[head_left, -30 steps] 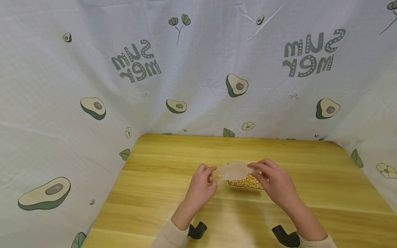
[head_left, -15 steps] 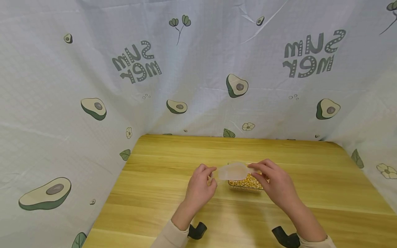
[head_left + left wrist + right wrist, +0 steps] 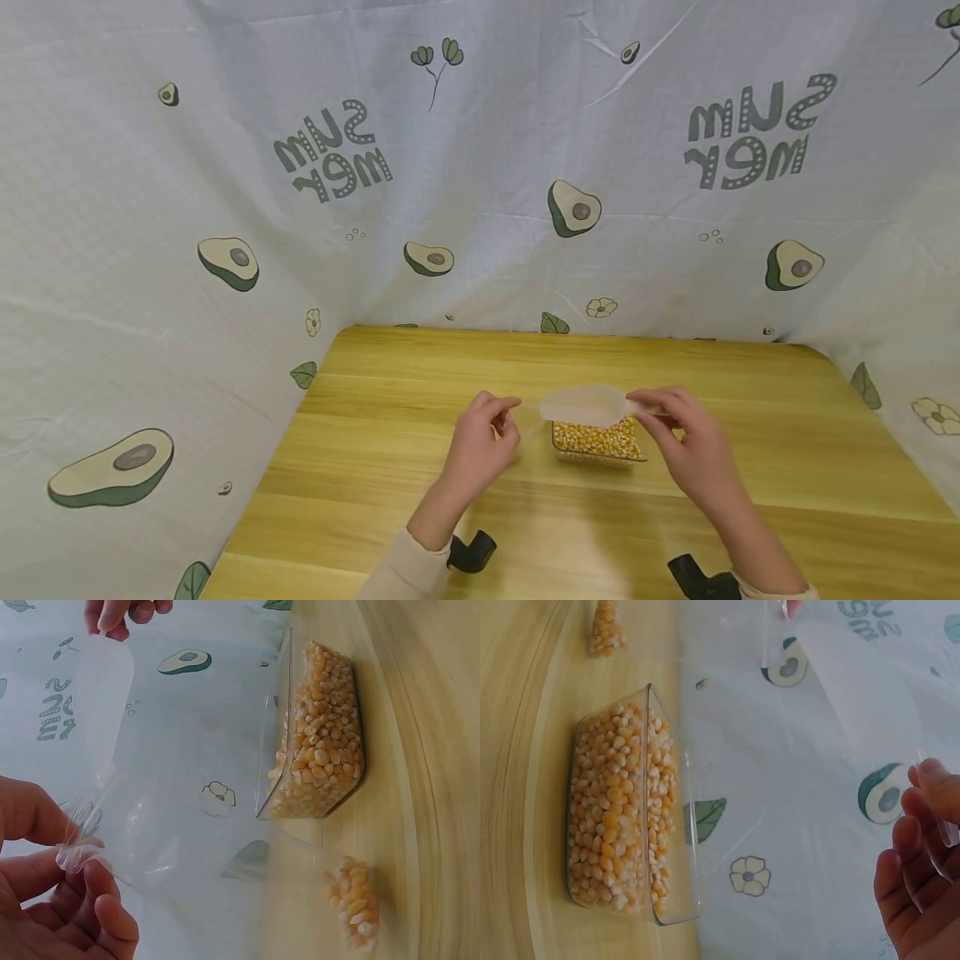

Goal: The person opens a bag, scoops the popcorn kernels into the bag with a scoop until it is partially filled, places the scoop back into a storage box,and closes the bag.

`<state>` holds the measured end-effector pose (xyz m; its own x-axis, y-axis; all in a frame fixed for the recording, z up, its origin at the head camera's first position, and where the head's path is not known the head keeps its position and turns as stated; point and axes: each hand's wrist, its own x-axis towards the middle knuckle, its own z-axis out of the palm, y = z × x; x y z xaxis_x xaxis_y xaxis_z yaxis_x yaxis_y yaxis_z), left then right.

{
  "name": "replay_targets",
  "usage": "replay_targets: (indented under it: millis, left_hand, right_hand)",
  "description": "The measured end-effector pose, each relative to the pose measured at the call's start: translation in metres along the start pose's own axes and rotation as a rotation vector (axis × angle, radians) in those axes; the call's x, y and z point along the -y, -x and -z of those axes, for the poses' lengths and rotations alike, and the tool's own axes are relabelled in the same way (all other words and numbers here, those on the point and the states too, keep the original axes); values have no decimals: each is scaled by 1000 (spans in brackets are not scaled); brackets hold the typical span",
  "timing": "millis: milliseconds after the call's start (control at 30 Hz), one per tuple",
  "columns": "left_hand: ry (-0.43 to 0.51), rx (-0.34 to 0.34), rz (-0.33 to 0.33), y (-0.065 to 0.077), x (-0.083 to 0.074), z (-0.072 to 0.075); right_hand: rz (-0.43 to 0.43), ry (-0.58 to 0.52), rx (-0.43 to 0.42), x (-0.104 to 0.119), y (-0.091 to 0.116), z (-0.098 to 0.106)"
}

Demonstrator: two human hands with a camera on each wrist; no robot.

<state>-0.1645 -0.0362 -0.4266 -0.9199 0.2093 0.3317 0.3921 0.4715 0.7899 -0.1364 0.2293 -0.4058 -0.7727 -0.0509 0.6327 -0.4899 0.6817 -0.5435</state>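
My left hand [image 3: 478, 446] pinches the top edge of a clear plastic bag [image 3: 150, 817], which hangs with its mouth spread. Corn kernels [image 3: 354, 904] lie gathered at the bag's bottom, low by the table. Between thumb and fingers, my right hand [image 3: 693, 450] grips the handle of a translucent white scoop [image 3: 581, 406]. No kernels show in the scoop, whose front end points left toward the bag. Beneath it, a clear rectangular box [image 3: 649, 825] full of corn kernels [image 3: 592, 437] stands on the table.
The wooden table [image 3: 390, 375] extends around the box. Behind and at both sides hangs a pale curtain [image 3: 480, 167] with avocado prints. A black angled piece [image 3: 472, 552] sits by the left cuff, and a similar black piece [image 3: 697, 579] by the right.
Kernels seen at the scoop's front end one second ago are gone from there. The right hand has drawn the scoop rightward, away from the bag's mouth. My left hand stays nearly in place.
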Motion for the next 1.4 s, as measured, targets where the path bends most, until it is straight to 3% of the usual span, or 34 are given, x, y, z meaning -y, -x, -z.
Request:
replay_targets:
  millis: [200, 300, 733, 1033, 1400]
  left_hand:
    - [102, 23, 77, -4, 4, 4]
    - [95, 19, 88, -5, 8, 4]
    - [-40, -21, 19, -4, 14, 7]
    - [-90, -16, -15, -3, 18, 4]
    - [-105, -5, -30, -1, 19, 2]
  right_hand:
    - [-41, 1, -59, -13, 4, 5]
    - [-67, 23, -52, -21, 8, 5]
    - [-177, 197, 44, -57, 25, 11]
    - [-136, 296, 75, -69, 29, 19]
    - [-122, 395, 166, -62, 24, 30]
